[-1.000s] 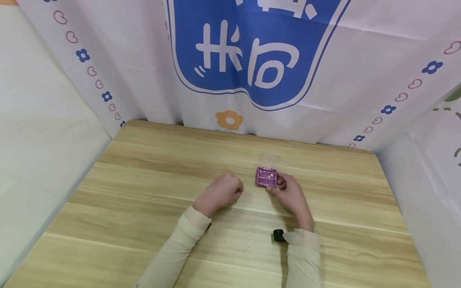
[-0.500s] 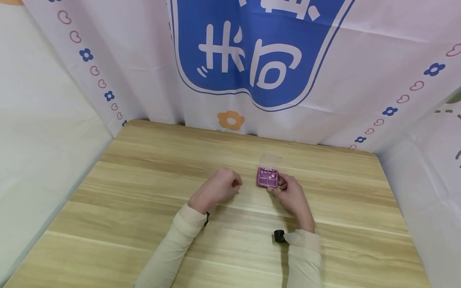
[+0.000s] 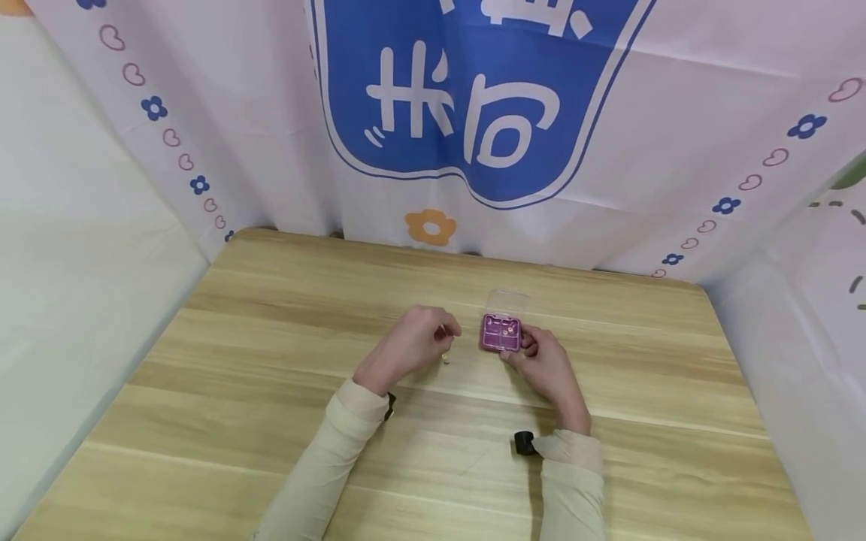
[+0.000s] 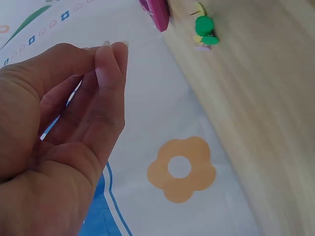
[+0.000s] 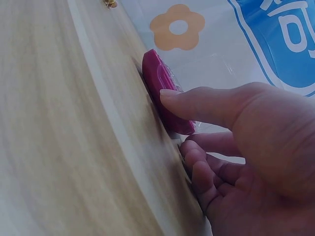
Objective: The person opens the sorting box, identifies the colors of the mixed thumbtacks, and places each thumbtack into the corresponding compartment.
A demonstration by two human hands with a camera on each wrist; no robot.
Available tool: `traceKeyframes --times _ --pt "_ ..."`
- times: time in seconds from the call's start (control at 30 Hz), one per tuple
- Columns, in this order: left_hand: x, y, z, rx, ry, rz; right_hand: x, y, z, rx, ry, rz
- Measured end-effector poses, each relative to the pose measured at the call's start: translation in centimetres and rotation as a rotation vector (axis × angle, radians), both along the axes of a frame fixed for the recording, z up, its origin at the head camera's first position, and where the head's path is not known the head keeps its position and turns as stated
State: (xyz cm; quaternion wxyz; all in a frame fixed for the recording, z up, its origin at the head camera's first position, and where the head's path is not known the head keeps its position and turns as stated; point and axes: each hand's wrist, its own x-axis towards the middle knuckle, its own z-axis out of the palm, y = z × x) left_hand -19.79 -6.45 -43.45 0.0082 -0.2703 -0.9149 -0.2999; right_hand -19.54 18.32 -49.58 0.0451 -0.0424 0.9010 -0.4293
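A small purple pill box [image 3: 501,341] sits on the table with its clear lid [image 3: 507,301] raised at the back. Walls divide it into compartments, and tiny pieces lie in the far ones. My right hand [image 3: 543,364] holds the box at its near right corner, the thumb [image 5: 189,104] on its side in the right wrist view. My left hand [image 3: 410,342] is left of the box, thumb and fingertips together. Whether something tiny is between them is hidden. Beside it lie a few thumbtack-like pieces [image 3: 445,358]; green and yellow heads [image 4: 204,25] show in the left wrist view.
The wood-grain table [image 3: 284,300] backs onto a hanging white cloth [image 3: 291,173] with a blue printed sign and an orange flower. Pale sheets [image 3: 88,300] hang at both sides. A black wrist camera [image 3: 524,442] sticks out from my right sleeve.
My left hand was a closed fist over the table. Its fingers have since loosened and shifted slightly up, and small pieces now show below them. The right hand and box stay put.
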Motion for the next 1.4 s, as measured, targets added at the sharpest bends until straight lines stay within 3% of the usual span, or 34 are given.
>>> traceKeyframes --times 0.27,0.5,0.8,1.03,1.4 --pt "-1.2 1.4 0.5 -0.035 -0.006 -0.039 0.0 -0.1 0.2 -0.010 0.007 0.006" --pt "-2.3 3.9 0.5 -0.066 -0.056 -0.090 -0.1 -0.2 0.2 -0.020 0.026 0.014" --pt "-3.2 7.0 0.2 -0.083 -0.057 -0.181 0.0 0.0 0.4 -0.008 0.056 0.033" --pt "-3.3 8.6 -0.8 -0.146 0.003 -0.263 0.2 0.1 -0.1 0.009 0.063 0.031" --pt "-3.9 9.3 -0.6 -0.195 0.050 -0.277 0.2 0.2 0.0 -0.010 0.086 0.042"
